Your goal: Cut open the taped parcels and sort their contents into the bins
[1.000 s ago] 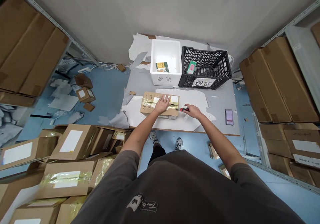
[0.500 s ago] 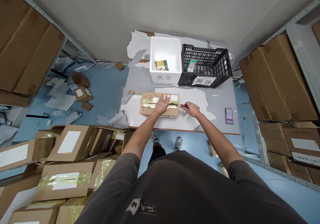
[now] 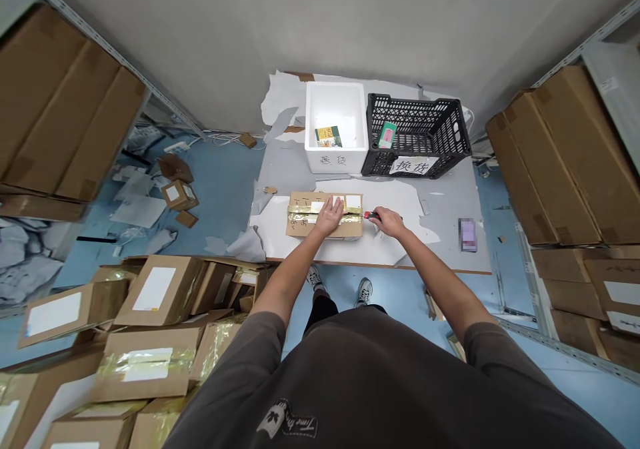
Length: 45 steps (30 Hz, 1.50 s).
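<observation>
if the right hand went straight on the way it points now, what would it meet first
Likely the near end of the taped box, led by the red cutter in the right hand; whether the blade touches it is unclear.

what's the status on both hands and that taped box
Left hand flat on taped box; right hand gripping red-and-black cutter at box's right end; white bin and black crate behind, clear of both hands.
</observation>
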Each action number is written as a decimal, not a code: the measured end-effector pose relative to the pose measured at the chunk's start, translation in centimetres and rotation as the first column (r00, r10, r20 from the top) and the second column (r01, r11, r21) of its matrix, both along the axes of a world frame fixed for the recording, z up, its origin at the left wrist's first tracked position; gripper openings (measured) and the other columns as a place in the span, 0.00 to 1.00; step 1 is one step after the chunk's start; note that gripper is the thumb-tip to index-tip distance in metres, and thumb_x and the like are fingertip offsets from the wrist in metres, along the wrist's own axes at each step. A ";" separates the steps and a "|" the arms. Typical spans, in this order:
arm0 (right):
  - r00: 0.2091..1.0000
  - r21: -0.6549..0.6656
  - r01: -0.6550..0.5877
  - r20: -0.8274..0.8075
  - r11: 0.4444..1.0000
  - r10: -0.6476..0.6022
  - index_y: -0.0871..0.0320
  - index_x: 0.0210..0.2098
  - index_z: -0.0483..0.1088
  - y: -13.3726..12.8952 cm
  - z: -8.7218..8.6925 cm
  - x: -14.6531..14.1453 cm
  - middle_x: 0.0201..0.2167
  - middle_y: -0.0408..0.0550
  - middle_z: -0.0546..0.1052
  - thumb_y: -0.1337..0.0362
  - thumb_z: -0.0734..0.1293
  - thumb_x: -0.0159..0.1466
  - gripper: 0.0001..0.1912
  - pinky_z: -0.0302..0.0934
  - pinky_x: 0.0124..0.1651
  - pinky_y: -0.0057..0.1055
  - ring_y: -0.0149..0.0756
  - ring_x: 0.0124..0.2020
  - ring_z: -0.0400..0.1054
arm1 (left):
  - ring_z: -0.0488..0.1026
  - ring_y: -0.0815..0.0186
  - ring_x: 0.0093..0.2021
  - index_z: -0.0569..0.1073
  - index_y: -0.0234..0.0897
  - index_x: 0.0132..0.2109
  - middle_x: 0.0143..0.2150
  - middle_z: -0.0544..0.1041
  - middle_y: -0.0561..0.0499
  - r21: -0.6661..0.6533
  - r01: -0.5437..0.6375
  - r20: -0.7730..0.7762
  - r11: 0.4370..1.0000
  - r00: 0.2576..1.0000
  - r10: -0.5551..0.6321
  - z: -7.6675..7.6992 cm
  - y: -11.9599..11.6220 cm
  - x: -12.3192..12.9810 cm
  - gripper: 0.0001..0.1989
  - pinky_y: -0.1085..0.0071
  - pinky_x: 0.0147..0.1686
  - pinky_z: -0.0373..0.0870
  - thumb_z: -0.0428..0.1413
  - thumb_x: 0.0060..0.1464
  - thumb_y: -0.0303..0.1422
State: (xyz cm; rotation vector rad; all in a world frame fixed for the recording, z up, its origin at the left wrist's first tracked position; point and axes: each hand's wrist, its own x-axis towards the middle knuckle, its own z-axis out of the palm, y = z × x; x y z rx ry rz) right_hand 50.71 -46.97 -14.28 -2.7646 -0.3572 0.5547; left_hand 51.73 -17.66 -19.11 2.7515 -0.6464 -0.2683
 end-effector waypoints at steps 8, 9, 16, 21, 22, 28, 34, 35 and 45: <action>0.996 0.069 0.090 0.008 0.994 -0.091 0.54 0.53 0.74 -2.2 -0.7 0.6 0.55 0.57 0.84 0.54 0.69 0.77 0.12 0.67 0.53 0.37 0.51 0.56 0.78 | 0.54 0.43 0.85 0.63 0.31 0.81 0.81 0.64 0.31 0.028 -0.020 0.018 0.999 1.000 0.020 -0.1 0.2 -0.2 0.35 0.33 0.82 0.52 0.55 0.72 0.37; 0.989 0.128 0.147 -0.009 0.981 -0.147 0.54 0.53 0.73 -2.4 -0.9 0.3 0.53 0.55 0.84 0.53 0.69 0.77 0.12 0.68 0.51 0.37 0.50 0.53 0.79 | 0.54 0.43 0.85 0.64 0.32 0.81 0.81 0.65 0.31 0.028 -0.023 0.026 0.999 0.999 0.023 -0.1 0.3 -0.2 0.35 0.33 0.82 0.52 0.55 0.72 0.37; 0.703 0.624 0.696 -0.492 0.354 -0.514 0.51 0.47 0.66 -0.3 -2.9 -1.8 0.37 0.50 0.84 0.29 0.60 0.75 0.31 0.73 0.38 0.32 0.39 0.34 0.79 | 0.57 0.45 0.84 0.68 0.35 0.79 0.79 0.69 0.34 -0.001 -0.065 0.055 0.998 0.996 0.065 -0.1 0.5 -0.1 0.30 0.37 0.83 0.55 0.54 0.76 0.40; 0.565 0.679 0.734 -0.584 0.031 -0.582 0.51 0.39 0.68 0.4 -4.7 -1.9 0.27 0.42 0.79 0.24 0.68 0.66 0.35 0.69 0.29 0.29 0.35 0.26 0.74 | 0.60 0.44 0.83 0.76 0.35 0.73 0.76 0.74 0.35 -0.229 -0.118 0.083 0.966 0.987 0.140 -1.2 0.8 0.0 0.25 0.37 0.82 0.57 0.55 0.76 0.41; 0.541 0.671 0.741 -0.597 0.001 -0.593 0.50 0.38 0.67 0.0 -5.1 -2.0 0.26 0.41 0.78 0.24 0.70 0.64 0.35 0.67 0.28 0.29 0.34 0.24 0.73 | 0.61 0.44 0.82 0.77 0.36 0.72 0.75 0.75 0.35 -0.275 -0.123 0.089 0.954 0.984 0.152 -1.4 0.9 0.0 0.25 0.37 0.82 0.58 0.56 0.76 0.42; 0.517 0.653 0.757 -0.617 -0.019 -0.594 0.50 0.35 0.67 -1.8 -6.5 -3.2 0.24 0.40 0.77 0.24 0.72 0.61 0.36 0.65 0.26 0.29 0.33 0.22 0.71 | 0.63 0.43 0.81 0.80 0.38 0.69 0.73 0.77 0.36 -0.364 -0.208 0.016 0.908 0.973 0.230 -1.5 0.7 -0.7 0.26 0.39 0.82 0.58 0.58 0.75 0.49; 0.579 0.616 0.782 -0.660 0.097 -0.479 0.50 0.36 0.67 2.5 -5.8 -4.0 0.25 0.40 0.77 0.26 0.78 0.57 0.36 0.66 0.29 0.30 0.34 0.26 0.70 | 0.61 0.39 0.82 0.78 0.36 0.71 0.76 0.74 0.34 -0.277 -0.350 -0.037 0.895 0.934 0.354 0.0 -1.5 -2.5 0.30 0.42 0.79 0.61 0.57 0.75 0.50; 0.587 0.609 0.783 -0.658 0.125 -0.473 0.50 0.36 0.67 3.3 -5.7 -4.1 0.25 0.39 0.76 0.29 0.81 0.54 0.36 0.66 0.31 0.31 0.35 0.27 0.70 | 0.60 0.39 0.82 0.78 0.35 0.72 0.77 0.73 0.34 -0.244 -0.339 -0.037 0.909 0.939 0.341 0.4 -1.3 -2.6 0.30 0.42 0.79 0.60 0.56 0.76 0.50; 0.619 0.513 0.774 -0.491 0.371 -0.613 0.50 0.37 0.64 5.1 -6.7 -2.2 0.31 0.37 0.74 0.39 0.85 0.45 0.36 0.65 0.42 0.34 0.38 0.36 0.69 | 0.33 0.30 0.87 0.51 0.47 0.87 0.90 0.39 0.42 0.203 -0.136 -0.274 0.970 0.943 0.189 5.8 9.6 -1.6 0.67 0.37 0.82 0.36 0.66 0.53 0.71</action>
